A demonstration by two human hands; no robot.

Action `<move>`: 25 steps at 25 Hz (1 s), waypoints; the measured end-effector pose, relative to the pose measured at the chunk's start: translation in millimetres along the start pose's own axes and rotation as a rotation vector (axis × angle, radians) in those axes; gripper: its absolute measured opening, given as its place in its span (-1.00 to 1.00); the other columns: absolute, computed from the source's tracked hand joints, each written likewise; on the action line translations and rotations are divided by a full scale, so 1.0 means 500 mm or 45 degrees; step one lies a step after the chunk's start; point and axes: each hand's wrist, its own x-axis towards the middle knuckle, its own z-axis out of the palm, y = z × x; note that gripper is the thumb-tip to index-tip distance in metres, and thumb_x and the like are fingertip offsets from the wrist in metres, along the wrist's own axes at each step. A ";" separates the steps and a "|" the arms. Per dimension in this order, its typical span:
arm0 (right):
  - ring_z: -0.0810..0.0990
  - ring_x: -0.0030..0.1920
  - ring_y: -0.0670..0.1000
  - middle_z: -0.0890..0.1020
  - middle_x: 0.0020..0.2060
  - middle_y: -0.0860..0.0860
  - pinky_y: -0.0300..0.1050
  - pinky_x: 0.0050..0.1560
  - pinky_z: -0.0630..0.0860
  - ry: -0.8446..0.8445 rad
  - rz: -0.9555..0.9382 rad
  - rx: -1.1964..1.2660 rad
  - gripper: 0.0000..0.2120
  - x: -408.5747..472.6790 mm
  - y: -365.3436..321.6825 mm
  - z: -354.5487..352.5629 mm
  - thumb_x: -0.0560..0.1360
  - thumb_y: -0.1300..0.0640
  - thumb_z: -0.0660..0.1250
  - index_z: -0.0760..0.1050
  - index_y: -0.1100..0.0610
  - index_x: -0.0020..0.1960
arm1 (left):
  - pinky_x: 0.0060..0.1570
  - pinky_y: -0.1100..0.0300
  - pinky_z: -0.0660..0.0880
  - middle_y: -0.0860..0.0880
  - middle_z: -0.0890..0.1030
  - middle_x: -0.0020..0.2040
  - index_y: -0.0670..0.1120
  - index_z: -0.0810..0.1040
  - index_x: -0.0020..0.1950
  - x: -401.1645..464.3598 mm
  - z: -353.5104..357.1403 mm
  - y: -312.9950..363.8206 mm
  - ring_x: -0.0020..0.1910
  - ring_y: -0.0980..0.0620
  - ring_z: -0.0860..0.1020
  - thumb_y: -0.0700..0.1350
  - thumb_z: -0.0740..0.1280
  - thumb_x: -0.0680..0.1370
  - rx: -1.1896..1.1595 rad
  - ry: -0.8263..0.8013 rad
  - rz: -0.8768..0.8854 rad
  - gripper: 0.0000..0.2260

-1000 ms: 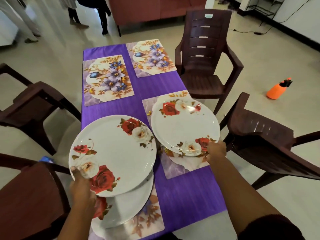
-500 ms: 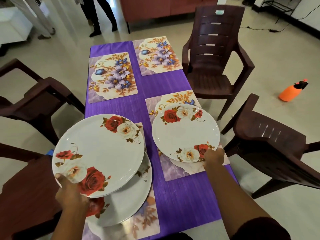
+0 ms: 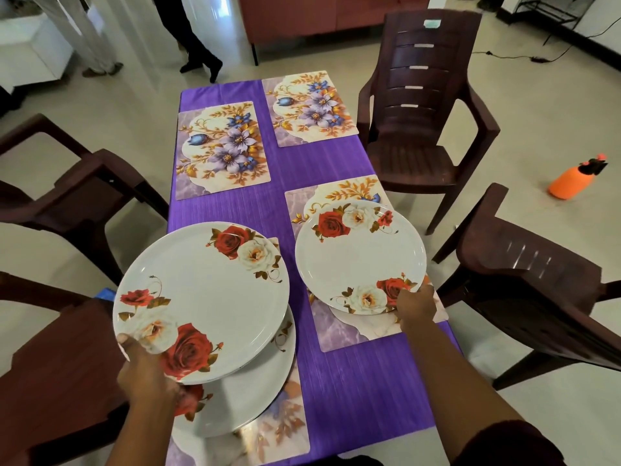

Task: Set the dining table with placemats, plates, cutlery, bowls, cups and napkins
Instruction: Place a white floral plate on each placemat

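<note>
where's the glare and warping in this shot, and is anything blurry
Head view: window glare washes the floor at top left; the wide lens bows the chairs outward at the edges; the plate under the right hand is sharp, while the near placemat is soft and hazy.

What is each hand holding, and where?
The left hand grips the near rim of a raised rose plate; the right hand holds the near rim of the plate on the placemat.

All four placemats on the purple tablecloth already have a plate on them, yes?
Not all four. The head view shows the two far placemats bare; only the near right placemat and the near left one have plates.
</note>
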 end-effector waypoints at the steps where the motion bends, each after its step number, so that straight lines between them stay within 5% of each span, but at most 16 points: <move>1: 0.53 0.17 0.19 0.50 0.23 0.19 0.03 -0.06 0.60 -0.002 -0.025 -0.034 -0.57 0.000 0.003 0.001 0.58 0.21 0.23 0.27 0.16 0.43 | -0.02 0.05 0.46 -0.08 0.58 0.16 -0.14 0.51 0.30 -0.005 0.001 0.001 0.05 -0.12 0.56 0.37 0.14 0.53 -0.006 -0.009 -0.014 -0.35; 6: 0.51 0.23 0.22 0.49 0.27 0.19 -0.11 -0.13 0.42 -0.045 -0.110 -0.107 -0.47 -0.007 0.014 0.003 0.59 0.17 0.26 0.17 0.13 0.50 | -0.32 0.19 0.41 -0.05 0.55 0.10 -0.11 0.50 0.32 -0.032 0.005 0.006 -0.03 -0.11 0.54 0.35 0.13 0.55 -0.062 -0.039 -0.066 -0.39; 10: 0.48 0.26 0.25 0.45 0.28 0.21 -0.04 -0.03 0.46 -0.055 -0.113 -0.081 -0.43 -0.029 0.004 0.000 0.59 0.17 0.26 0.09 0.11 0.51 | -0.23 0.08 0.47 -0.09 0.57 0.14 -0.12 0.51 0.29 -0.022 0.001 0.002 -0.01 -0.13 0.55 0.33 0.14 0.56 -0.049 -0.058 -0.050 -0.41; 12: 0.45 0.27 0.28 0.37 0.32 0.24 0.09 0.10 0.51 0.102 -0.105 -0.145 -0.47 -0.047 -0.005 0.000 0.59 0.12 0.27 0.12 0.12 0.48 | -0.14 0.01 0.49 -0.09 0.57 0.13 -0.12 0.51 0.29 -0.012 -0.004 -0.004 0.04 -0.16 0.57 0.33 0.14 0.55 -0.034 -0.075 -0.058 -0.41; 14: 0.45 0.25 0.25 0.40 0.28 0.23 0.13 0.11 0.50 0.234 -0.394 -0.261 -0.56 -0.078 -0.021 0.017 0.58 0.09 0.27 0.23 0.15 0.40 | -0.18 0.02 0.50 -0.09 0.58 0.12 -0.10 0.51 0.30 -0.006 -0.007 -0.005 0.03 -0.18 0.57 0.34 0.15 0.54 -0.027 -0.101 -0.083 -0.41; 16: 0.52 0.14 0.15 0.51 0.17 0.16 0.02 0.07 0.50 -0.001 -0.755 -0.308 -0.69 -0.124 -0.051 0.060 0.59 0.02 0.24 0.39 0.12 0.28 | -0.24 0.06 0.50 -0.10 0.59 0.10 -0.11 0.51 0.28 0.002 -0.012 -0.006 -0.02 -0.18 0.58 0.34 0.16 0.54 -0.026 -0.114 -0.090 -0.42; 20: 0.56 0.04 0.00 0.59 0.08 -0.02 -0.05 0.09 0.50 -0.805 -0.623 -0.237 -0.64 -0.258 -0.118 0.149 0.59 -0.17 0.18 0.47 0.06 0.21 | -0.11 -0.01 0.55 -0.13 0.62 0.17 -0.10 0.54 0.23 0.031 -0.030 -0.004 -0.05 -0.17 0.60 0.34 0.19 0.52 -0.006 -0.159 -0.132 -0.44; 25: 0.58 0.12 0.09 0.63 0.11 0.09 -0.24 0.00 0.37 -0.727 -0.834 -0.373 -0.70 -0.337 -0.102 0.225 0.53 0.12 0.36 0.49 0.18 0.23 | -0.07 -0.02 0.56 -0.12 0.63 0.10 -0.14 0.55 0.23 0.084 -0.095 0.014 -0.01 -0.18 0.62 0.32 0.24 0.51 -0.059 -0.170 -0.166 -0.43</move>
